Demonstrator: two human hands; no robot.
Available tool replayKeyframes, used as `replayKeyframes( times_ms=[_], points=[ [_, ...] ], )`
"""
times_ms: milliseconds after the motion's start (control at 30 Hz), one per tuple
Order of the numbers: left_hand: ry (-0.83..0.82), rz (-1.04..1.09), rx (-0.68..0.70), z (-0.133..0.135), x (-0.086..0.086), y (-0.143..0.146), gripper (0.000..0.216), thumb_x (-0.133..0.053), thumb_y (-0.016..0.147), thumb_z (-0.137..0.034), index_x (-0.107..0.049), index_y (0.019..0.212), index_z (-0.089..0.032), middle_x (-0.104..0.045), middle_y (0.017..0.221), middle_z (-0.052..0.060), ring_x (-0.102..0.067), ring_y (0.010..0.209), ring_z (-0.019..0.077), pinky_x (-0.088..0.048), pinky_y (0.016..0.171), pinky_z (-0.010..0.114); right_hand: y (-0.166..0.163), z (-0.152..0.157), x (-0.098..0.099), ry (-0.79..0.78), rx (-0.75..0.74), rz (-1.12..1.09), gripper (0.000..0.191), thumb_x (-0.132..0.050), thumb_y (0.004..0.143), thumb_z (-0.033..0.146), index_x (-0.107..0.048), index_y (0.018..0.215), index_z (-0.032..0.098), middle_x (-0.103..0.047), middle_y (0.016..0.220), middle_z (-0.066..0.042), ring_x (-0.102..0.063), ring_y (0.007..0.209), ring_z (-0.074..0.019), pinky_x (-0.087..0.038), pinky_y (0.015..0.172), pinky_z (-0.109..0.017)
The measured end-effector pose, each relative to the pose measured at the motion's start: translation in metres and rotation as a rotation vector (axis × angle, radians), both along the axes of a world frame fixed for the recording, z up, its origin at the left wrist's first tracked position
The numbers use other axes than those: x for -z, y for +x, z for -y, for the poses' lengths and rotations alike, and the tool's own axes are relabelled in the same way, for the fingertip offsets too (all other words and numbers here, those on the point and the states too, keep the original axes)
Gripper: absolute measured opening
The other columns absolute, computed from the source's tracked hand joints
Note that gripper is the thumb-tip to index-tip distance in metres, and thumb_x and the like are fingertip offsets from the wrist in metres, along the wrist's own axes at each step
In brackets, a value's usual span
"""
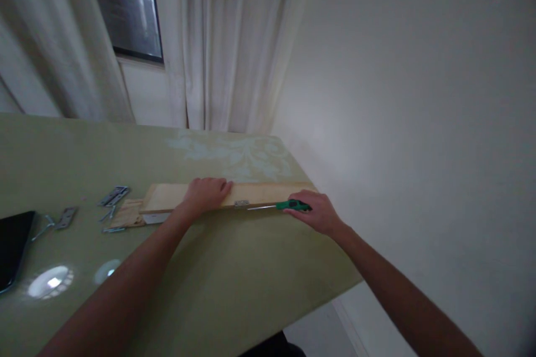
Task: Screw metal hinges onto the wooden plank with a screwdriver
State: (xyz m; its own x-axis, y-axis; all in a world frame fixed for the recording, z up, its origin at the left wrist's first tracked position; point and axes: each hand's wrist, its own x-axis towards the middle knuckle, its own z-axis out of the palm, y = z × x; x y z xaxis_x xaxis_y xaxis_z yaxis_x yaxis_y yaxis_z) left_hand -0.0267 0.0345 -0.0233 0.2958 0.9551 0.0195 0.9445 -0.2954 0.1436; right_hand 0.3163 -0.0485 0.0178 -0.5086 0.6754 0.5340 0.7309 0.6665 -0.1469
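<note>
A long pale wooden board [268, 190] lies across the table, with a small metal hinge [242, 203] on its near edge. My left hand [207, 192] grips the board from above, left of the hinge, its fingers over the top toward the far side. In my right hand [316, 210] is a screwdriver [288, 205] with a green and black handle, fingers closed round it. The shaft points left and its tip is close to the hinge; whether they touch, I cannot tell. Beneath the board's left end sits a smaller wood piece [129, 213].
Loose hinges [114, 196] and several screws [109, 213] lie left of the board. Another hinge plate [66, 217] is beside a dark phone or tablet [14, 245]. The glossy green tablecloth [234, 279] covers the table, whose right side meets a white wall [397, 122].
</note>
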Motion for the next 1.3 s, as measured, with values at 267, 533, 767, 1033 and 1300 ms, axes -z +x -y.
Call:
replayKeyframes(
  times_ms=[267,533,767,1033,1300],
  points=[
    [0.011,-0.016,-0.013,0.004,-0.001,-0.001,0.063,-0.027,0.111,-0.052,-0.082,0.110,-0.020,-0.083,0.117,0.018,-0.079,0.105,0.0363,-0.055,0.092,0.047,-0.008,0.008,0.079,-0.032,0.157,-0.342,0.046,-0.069,0.098,0.069,-0.081,0.098,0.024,-0.083,0.088,-0.007,-0.078,0.075,-0.0227,-0.063,0.071,-0.032],
    [0.011,-0.059,-0.034,0.005,-0.001,-0.001,0.062,-0.027,0.112,-0.053,-0.081,0.110,-0.022,-0.084,0.115,0.014,-0.079,0.104,0.0341,-0.054,0.089,0.044,-0.006,0.018,0.087,-0.108,0.215,-0.539,0.033,-0.077,0.097,0.056,-0.080,0.099,0.023,-0.082,0.088,-0.006,-0.077,0.074,-0.0203,-0.062,0.072,-0.029],
    [-0.004,-0.087,-0.032,0.006,-0.002,-0.003,0.061,-0.027,0.112,-0.052,-0.081,0.108,-0.023,-0.084,0.112,0.014,-0.079,0.102,0.0330,-0.054,0.088,0.042,0.001,0.023,0.078,-0.245,0.193,-0.516,0.030,-0.084,0.090,0.054,-0.082,0.095,0.024,-0.081,0.082,-0.003,-0.074,0.069,-0.0189,-0.060,0.069,-0.027],
    [-0.006,-0.077,-0.028,0.006,-0.003,-0.002,0.063,-0.025,0.111,-0.053,-0.081,0.109,-0.023,-0.084,0.111,0.015,-0.079,0.102,0.0348,-0.054,0.088,0.044,-0.004,0.016,0.086,-0.297,0.239,-0.546,0.032,-0.078,0.094,0.055,-0.081,0.098,0.023,-0.080,0.083,-0.002,-0.073,0.071,-0.0192,-0.058,0.068,-0.027],
    [-0.002,-0.061,-0.017,0.005,-0.002,-0.003,0.065,-0.023,0.111,-0.054,-0.080,0.109,-0.023,-0.084,0.113,0.015,-0.078,0.104,0.0353,-0.054,0.090,0.046,0.004,0.020,0.079,-0.306,0.248,-0.539,0.027,-0.082,0.090,0.050,-0.081,0.094,0.023,-0.080,0.083,-0.004,-0.073,0.072,-0.0203,-0.058,0.070,-0.029]
  ],
)
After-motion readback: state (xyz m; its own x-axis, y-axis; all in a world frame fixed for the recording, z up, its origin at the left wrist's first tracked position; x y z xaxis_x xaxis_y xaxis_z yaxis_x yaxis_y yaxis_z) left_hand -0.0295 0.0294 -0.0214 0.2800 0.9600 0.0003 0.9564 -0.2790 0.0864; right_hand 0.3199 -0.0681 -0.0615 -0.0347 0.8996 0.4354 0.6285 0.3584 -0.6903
